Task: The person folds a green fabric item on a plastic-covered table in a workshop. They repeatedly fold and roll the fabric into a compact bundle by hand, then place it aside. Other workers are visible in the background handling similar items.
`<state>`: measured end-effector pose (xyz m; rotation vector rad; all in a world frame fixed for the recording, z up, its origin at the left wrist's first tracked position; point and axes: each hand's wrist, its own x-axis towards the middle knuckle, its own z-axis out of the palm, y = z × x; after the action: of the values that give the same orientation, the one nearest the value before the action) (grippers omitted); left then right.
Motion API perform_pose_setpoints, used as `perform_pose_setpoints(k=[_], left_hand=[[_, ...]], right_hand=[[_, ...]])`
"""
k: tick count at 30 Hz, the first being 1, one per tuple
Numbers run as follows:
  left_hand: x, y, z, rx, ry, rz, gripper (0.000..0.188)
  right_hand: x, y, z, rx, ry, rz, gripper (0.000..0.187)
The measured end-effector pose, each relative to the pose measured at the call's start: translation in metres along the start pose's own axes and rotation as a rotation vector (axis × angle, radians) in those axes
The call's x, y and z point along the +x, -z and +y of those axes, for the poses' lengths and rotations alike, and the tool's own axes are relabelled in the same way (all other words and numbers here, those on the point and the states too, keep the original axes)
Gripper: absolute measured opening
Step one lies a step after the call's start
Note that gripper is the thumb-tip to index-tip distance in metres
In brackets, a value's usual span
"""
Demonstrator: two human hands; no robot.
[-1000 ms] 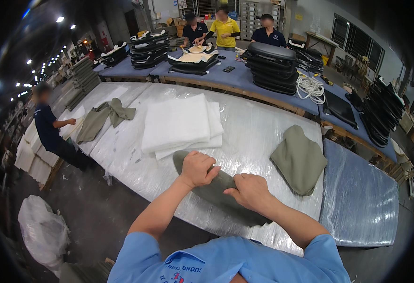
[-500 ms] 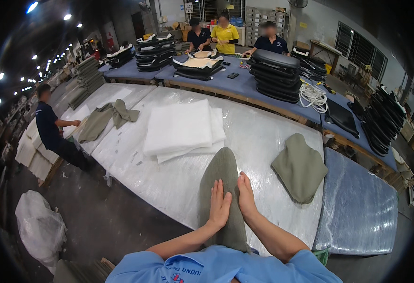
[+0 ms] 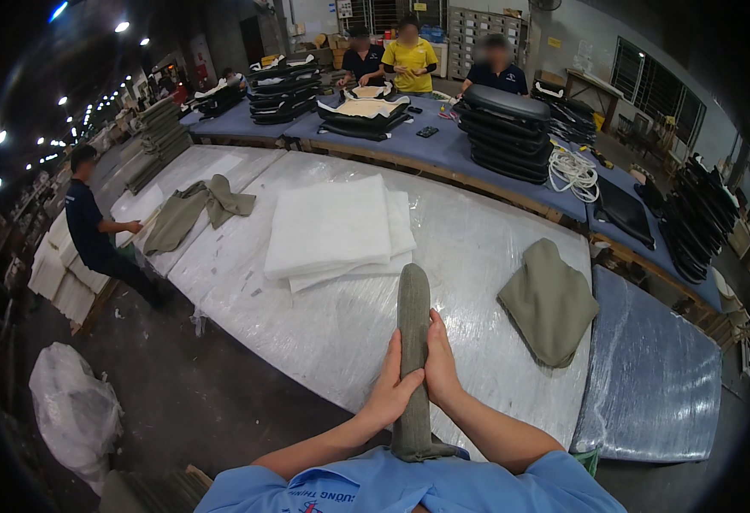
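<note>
On a workshop floor, our left hand (image 3: 391, 387) and right hand (image 3: 442, 363) press an olive cushion (image 3: 414, 316) between their palms above the near side of a plastic-wrapped table (image 3: 315, 338). White padding (image 3: 332, 222) and olive cloth (image 3: 550, 308) lie before us; beyond, a person in yellow (image 3: 409, 64) stands behind blue tables (image 3: 443, 160) stacked with black seats (image 3: 505, 141).

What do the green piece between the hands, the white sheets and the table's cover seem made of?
Green piece: matte cloth, likely woven, from its faint texture; anything inside is hidden.
White sheets: soft, matte padding, perhaps polyester, given the fluffy look.
Table cover: probably clear plastic film, given its glossy streaks and wrinkles.
</note>
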<state>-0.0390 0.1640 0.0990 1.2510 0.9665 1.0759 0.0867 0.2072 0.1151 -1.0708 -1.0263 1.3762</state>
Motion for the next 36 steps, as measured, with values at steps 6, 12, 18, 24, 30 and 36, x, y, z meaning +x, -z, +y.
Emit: perform_pose_setpoints(k=[6, 12, 18, 24, 30, 36], left_hand=[[-0.007, -0.003, 0.007, 0.197, 0.002, 0.002, 0.091], [0.000, -0.026, 0.007, 0.441, -0.010, 0.030, 0.089], [0.002, -0.034, -0.001, 0.148, -0.084, 0.100, 0.086], [0.025, -0.021, 0.001, -0.071, 0.017, 0.074, 0.067], [0.052, -0.012, -0.021, -0.011, 0.000, 0.102, 0.070], [0.058, -0.013, -0.022, -0.043, -0.013, 0.117, 0.070]], right_hand=[[-0.002, 0.003, 0.021, -0.018, 0.084, -0.001, 0.070], [0.004, 0.020, 0.041, 0.112, 0.185, 0.025, 0.068], [0.008, 0.036, 0.026, -0.082, 0.118, 0.024, 0.067], [0.019, 0.033, -0.010, -0.065, 0.013, 0.011, 0.065], [0.024, 0.031, -0.010, -0.091, 0.094, 0.014, 0.070], [0.019, 0.026, -0.012, -0.044, 0.054, 0.016, 0.073]])
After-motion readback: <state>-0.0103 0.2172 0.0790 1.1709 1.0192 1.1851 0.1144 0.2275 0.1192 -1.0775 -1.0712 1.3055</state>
